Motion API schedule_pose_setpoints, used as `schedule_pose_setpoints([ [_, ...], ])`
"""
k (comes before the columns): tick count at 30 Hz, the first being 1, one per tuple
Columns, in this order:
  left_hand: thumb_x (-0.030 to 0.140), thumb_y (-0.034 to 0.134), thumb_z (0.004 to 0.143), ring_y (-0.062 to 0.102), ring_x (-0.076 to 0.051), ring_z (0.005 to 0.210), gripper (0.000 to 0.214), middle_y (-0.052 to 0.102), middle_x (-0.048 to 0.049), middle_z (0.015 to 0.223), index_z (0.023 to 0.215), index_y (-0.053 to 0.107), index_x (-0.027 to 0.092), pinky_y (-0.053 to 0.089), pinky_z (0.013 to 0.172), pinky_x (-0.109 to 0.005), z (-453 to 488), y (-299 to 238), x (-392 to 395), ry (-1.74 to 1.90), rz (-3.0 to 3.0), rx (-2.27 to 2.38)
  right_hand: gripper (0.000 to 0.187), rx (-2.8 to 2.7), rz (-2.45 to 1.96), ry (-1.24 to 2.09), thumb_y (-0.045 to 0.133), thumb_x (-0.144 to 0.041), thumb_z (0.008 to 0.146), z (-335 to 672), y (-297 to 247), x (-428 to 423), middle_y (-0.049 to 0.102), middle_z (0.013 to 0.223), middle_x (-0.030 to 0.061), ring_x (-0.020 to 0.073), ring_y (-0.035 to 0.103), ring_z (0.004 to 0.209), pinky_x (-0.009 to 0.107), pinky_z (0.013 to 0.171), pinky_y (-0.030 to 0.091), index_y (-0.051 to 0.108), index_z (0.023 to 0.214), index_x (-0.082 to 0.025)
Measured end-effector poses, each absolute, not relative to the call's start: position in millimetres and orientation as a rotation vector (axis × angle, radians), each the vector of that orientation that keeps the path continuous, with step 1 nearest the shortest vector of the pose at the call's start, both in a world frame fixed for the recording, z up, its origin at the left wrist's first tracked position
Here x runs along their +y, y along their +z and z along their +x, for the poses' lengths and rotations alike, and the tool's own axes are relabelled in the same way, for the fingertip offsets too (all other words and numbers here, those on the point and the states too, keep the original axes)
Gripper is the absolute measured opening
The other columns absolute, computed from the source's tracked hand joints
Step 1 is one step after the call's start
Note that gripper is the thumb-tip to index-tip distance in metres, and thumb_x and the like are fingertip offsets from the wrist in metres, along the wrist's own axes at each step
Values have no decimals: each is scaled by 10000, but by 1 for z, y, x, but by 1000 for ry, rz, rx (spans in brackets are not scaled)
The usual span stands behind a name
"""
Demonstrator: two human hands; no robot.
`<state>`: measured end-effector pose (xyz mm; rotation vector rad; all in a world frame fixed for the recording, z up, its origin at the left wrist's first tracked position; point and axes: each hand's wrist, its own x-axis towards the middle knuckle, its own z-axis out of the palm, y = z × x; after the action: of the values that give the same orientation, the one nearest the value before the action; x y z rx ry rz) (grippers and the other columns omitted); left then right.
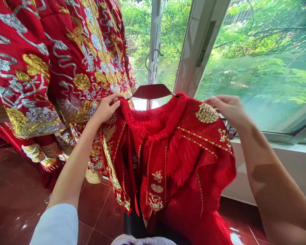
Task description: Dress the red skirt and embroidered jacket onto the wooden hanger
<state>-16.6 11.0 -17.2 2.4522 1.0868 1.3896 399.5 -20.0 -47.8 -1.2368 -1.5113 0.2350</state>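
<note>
Dark red hanger (152, 91): ends run under red gold-trimmed garment (178, 149). Red robe with gold and silver embroidery (53, 68): cut by top, left edges. Small dark object (231, 131) behind right hand (228, 108): unidentifiable.

Red skirt (173, 163): cloth, glittery weave with raised gold embroidery. Hanger (152, 91): smooth maroon body, probably wood, with shiny metal hook. Floor tiles (15, 194): glossy dark red.

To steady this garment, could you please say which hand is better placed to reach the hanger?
Likely left: the left hand grips the collar beside the hanger; the right hand holds the far shoulder.
</note>
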Motion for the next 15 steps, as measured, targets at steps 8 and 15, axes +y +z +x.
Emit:
schedule_pose_setpoints([
  [8, 413, 691, 671, 620, -190, 783, 275, 689, -53, 802, 818, 694, 181, 514, 715, -317, -18, -8, 12, 1373, 2358, 1020, 202, -1968, -1147, 279, 624, -263, 790, 360, -6, -23, 684, 772, -4, 107, 554, 690, 271, 700, 440, 746, 916, -163],
  [15, 452, 410, 817, 561, -160, 610, 318, 514, -19, 604, 605, 475, 224, 520, 644, -333, -18, -8, 33, 1650, 1999, 850, 240, -1639, -1140, -47, 558, -205, 849, 353, -6, -16, 349, 543, -56, 63, 302, 561, 235, 542, 244, 647, 642, -124],
])
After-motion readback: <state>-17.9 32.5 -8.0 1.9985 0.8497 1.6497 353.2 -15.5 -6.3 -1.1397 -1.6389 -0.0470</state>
